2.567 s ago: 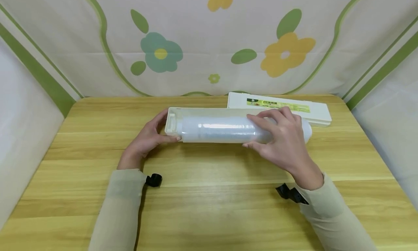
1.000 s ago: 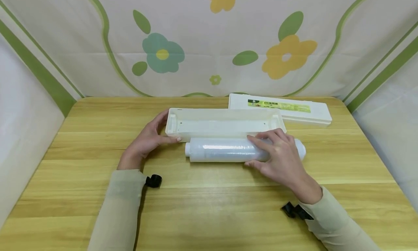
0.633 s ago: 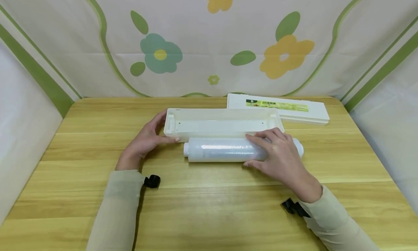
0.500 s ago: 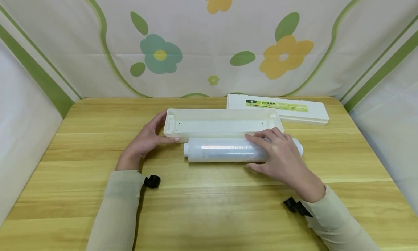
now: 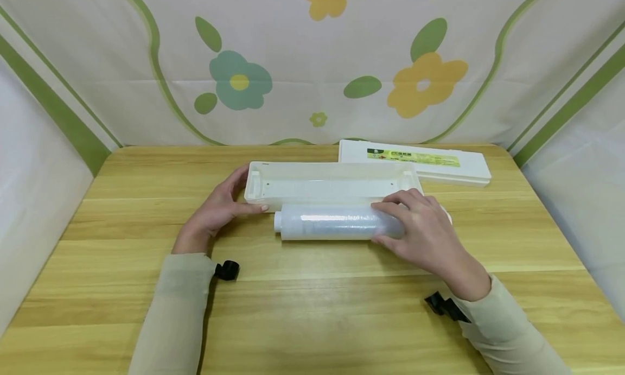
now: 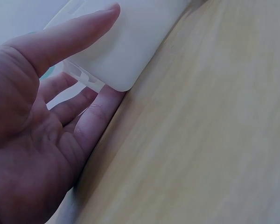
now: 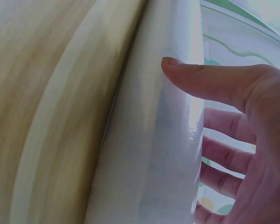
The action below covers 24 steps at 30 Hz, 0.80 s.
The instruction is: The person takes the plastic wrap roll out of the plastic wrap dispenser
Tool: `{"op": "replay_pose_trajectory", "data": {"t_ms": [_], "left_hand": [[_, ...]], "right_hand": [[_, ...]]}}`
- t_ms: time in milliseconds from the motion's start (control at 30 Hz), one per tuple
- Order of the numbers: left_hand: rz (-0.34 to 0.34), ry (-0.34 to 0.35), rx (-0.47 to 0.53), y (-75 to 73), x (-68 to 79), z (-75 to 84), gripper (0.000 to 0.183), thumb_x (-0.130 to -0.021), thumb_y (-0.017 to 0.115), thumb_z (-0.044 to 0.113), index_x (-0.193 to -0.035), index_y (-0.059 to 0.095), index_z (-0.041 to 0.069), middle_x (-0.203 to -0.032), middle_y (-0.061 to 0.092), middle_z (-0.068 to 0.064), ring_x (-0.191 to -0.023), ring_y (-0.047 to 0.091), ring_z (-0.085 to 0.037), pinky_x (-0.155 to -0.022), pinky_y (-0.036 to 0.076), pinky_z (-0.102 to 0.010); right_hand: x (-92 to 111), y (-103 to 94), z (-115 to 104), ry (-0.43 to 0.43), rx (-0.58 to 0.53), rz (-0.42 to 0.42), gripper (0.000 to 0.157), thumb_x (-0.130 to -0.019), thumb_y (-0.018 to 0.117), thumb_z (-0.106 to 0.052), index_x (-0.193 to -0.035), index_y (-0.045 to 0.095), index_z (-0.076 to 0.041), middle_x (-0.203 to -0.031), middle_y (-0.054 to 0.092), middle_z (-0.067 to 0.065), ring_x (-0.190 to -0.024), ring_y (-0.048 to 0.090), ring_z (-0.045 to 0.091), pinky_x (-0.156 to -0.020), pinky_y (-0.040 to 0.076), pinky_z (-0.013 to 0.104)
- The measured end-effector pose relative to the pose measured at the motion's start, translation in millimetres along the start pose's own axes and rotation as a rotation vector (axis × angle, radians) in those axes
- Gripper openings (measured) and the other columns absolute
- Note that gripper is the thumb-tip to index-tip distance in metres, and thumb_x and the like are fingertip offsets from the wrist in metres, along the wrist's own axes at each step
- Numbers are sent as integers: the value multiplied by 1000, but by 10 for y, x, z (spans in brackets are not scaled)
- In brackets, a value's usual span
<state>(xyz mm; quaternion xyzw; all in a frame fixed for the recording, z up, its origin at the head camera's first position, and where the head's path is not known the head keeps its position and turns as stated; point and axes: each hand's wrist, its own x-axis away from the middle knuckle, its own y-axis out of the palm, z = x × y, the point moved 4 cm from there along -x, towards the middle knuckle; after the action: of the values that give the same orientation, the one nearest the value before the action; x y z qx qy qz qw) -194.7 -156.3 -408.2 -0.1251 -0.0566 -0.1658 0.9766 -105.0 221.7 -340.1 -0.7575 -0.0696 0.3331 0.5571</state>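
Note:
A long white plastic box (image 5: 317, 189) stands on the table with its hollow inside facing up. My left hand (image 5: 218, 209) holds its left end, the thumb on the front wall and the fingers round the end; the left wrist view shows this thumb (image 6: 79, 35) on the box wall (image 6: 126, 51). Right in front of the box lies a roll of cling film (image 5: 332, 223). Toward its right end my right hand (image 5: 425, 228) grips it from above. In the right wrist view the thumb (image 7: 210, 81) lies on the film roll (image 7: 154, 140), with the fingers beyond it.
Behind the box to the right lies a white lid (image 5: 469, 166) with a green and yellow label. The wooden table (image 5: 312, 310) meets a flower-patterned cloth (image 5: 293, 49) at its back edge. Black wrist mounts (image 5: 227, 270) show near both sleeves.
The roll has come out of the box toward me, down onto the table in front. My right hand has since shifted slightly right along it. The left hand stays at the box end.

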Motion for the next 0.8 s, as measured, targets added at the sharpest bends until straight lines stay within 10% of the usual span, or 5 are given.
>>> {"op": "replay_pose_trajectory", "data": {"t_ms": [800], "left_hand": [[2, -20, -7, -2, 8, 50, 112, -85, 92, 9, -173, 23, 20, -169, 42, -7, -153, 38, -29, -131, 27, -52]], "right_hand": [[-9, 2, -38, -13, 23, -14, 58, -74, 97, -40, -122, 80, -12, -116, 75, 9, -105, 67, 32, -74, 51, 50]]}}
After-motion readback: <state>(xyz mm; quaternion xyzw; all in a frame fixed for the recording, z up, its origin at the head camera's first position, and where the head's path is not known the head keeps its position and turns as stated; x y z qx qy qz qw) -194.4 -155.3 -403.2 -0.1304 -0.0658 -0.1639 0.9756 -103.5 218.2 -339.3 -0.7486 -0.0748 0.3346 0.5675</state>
